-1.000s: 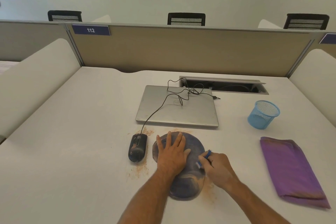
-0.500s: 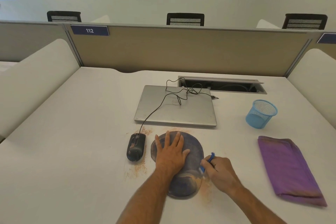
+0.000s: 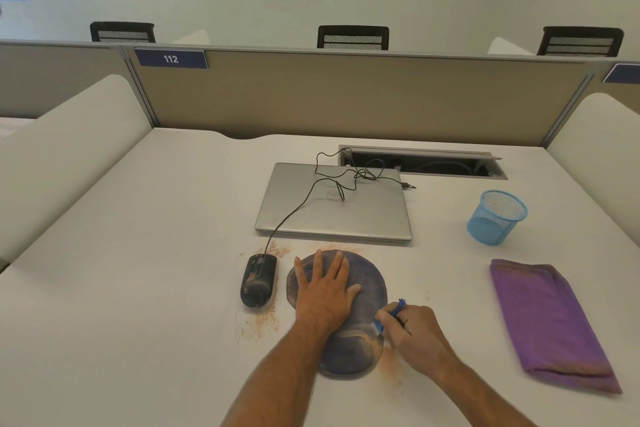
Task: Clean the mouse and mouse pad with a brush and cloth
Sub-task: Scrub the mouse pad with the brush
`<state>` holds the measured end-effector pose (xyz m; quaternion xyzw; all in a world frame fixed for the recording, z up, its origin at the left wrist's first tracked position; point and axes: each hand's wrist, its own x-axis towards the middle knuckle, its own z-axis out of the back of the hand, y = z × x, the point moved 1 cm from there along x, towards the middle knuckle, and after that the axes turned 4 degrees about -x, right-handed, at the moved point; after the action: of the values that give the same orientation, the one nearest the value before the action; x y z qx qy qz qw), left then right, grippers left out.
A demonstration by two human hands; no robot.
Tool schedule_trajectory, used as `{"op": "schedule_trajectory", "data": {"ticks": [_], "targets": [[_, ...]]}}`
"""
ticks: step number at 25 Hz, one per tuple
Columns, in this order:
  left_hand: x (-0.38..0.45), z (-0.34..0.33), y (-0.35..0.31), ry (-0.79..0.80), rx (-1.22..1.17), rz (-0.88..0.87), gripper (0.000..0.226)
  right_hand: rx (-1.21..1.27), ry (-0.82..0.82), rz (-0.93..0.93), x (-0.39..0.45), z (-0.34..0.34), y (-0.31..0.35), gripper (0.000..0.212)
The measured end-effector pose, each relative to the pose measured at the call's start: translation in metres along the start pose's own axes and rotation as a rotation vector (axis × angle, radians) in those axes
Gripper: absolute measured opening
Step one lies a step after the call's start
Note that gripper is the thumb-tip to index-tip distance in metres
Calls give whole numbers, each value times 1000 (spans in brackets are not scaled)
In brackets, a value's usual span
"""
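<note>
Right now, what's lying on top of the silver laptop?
A thin black cable from the mouse loops across the closed laptop lid. A faint logo shows beneath it. Nothing else sits there; what's under the laptop is hidden.

Open-plan office; numbered desk partition (image 3: 346, 94); closed laptop (image 3: 363, 215); mesh chairs (image 3: 353, 37).
</note>
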<state>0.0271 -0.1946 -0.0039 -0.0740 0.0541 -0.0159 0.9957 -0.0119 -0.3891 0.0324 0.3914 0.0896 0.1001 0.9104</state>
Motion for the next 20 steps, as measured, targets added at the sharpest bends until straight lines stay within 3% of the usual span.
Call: {"op": "schedule_trajectory", "data": {"ticks": [3,5,8,12,15,20], "targets": [[1,-1,-1,5,2,4,69,-12,38,-1,-1,-2,4,42],[1,-1,0,3,4,3,69,22,-9,-1,0,-2,4,43],[1,-1,0,-1,-4,4,69,-29,53,12,-3,-6,6,44],[1,-1,0,-7,-2,1,68,32,-38,17,-3,-7,1,53],[1,-3,1,-16,-5,-5,69,-28,82,42,-6,-10,2,44],[1,-4,1,-23,6,-12,68,41,64,59,13,3,15,34]]}}
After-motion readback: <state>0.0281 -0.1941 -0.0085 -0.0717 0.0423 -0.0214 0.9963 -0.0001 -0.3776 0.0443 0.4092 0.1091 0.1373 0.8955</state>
